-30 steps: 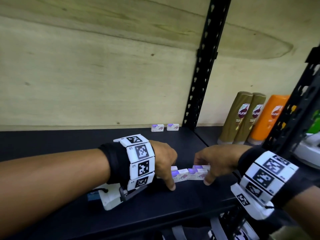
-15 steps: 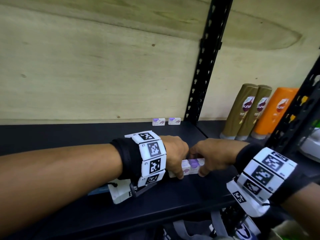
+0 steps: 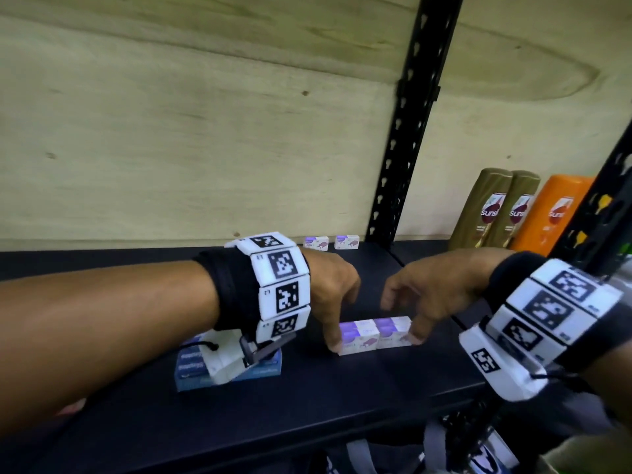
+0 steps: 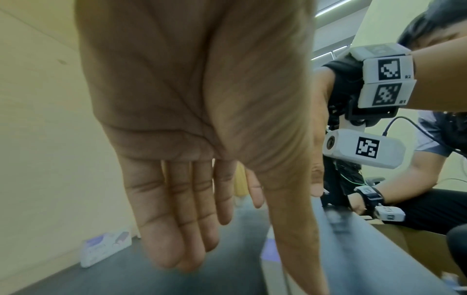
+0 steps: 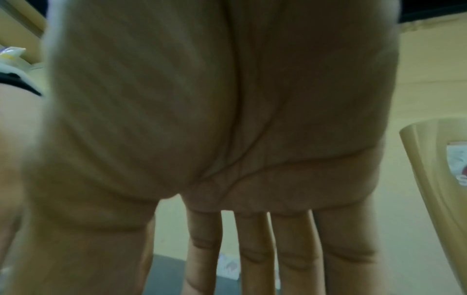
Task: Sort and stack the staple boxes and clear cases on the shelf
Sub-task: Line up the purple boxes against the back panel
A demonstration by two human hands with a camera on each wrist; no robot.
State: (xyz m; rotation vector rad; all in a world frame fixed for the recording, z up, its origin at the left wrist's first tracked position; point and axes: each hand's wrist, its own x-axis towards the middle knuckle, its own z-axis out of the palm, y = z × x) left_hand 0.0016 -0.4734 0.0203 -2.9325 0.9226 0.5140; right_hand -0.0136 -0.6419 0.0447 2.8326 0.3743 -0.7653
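A tight block of small white-and-purple staple boxes (image 3: 374, 335) lies near the front of the black shelf (image 3: 342, 398), apparently two layers high. My left hand (image 3: 337, 313) hovers at its left end with the thumb tip touching that end. My right hand (image 3: 410, 302) is at the right end, its thumb against the boxes. The fingers of both hands are lifted and loosely straight, and hold nothing. The left wrist view shows my left hand (image 4: 202, 199) with straight fingers. Straight fingers also show on my right hand (image 5: 252, 239) in the right wrist view. Two more staple boxes (image 3: 331, 242) stand at the back wall.
A stack of blue staple boxes (image 3: 191, 367) sits under my left wrist. Brown shampoo bottles (image 3: 502, 210) and an orange one (image 3: 557, 213) stand in the bay to the right, beyond a black upright post (image 3: 403, 138). Another person (image 4: 429, 159) is beyond the shelf.
Both hands first closed in and squeezed the white-and-purple boxes together. Their fingers have now lifted off the top, leaving only the thumbs at the block's two ends.
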